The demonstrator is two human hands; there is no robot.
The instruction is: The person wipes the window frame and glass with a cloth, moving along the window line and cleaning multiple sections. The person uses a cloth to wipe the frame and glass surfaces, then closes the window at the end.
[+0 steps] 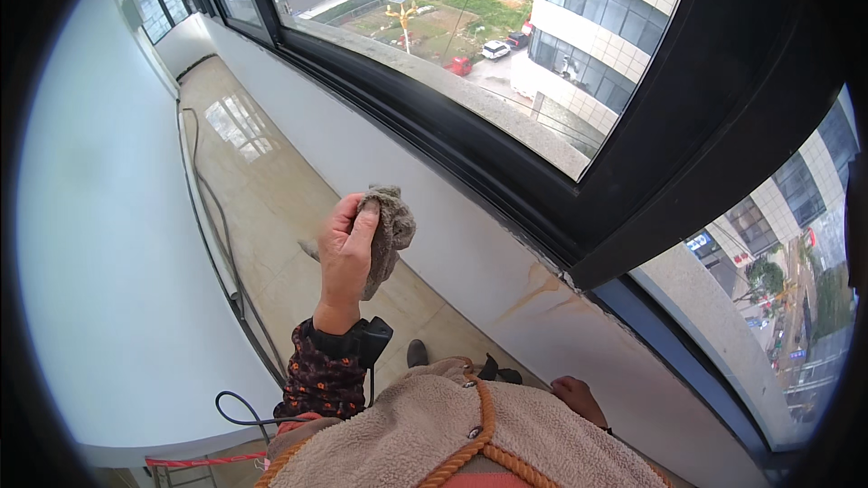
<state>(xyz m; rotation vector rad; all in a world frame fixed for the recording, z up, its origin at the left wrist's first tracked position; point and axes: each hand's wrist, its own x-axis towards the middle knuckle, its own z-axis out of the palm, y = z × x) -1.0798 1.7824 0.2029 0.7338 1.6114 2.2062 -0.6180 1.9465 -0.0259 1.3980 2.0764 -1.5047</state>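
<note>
A crumpled grey-brown cloth [390,230] hangs from my left hand [347,251], pinched between thumb and fingers over the tiled floor. That wrist wears a black strap with a small black device [374,341] on it. Low beside my body on the other side is my right hand [576,398], near the white wall under the window; its fingers look curled, and part of it is hidden, so whether it holds anything does not show. The black window frame [434,115] runs diagonally above the wall, with brownish stains [536,293] below its corner.
A grey cable and a pipe [210,230] lie along the left wall. Behind my left side stands a ladder-like metal frame [193,473] with a red strip. A black cable loops [237,407] by my sleeve. My boot [418,353] stands on the floor tiles.
</note>
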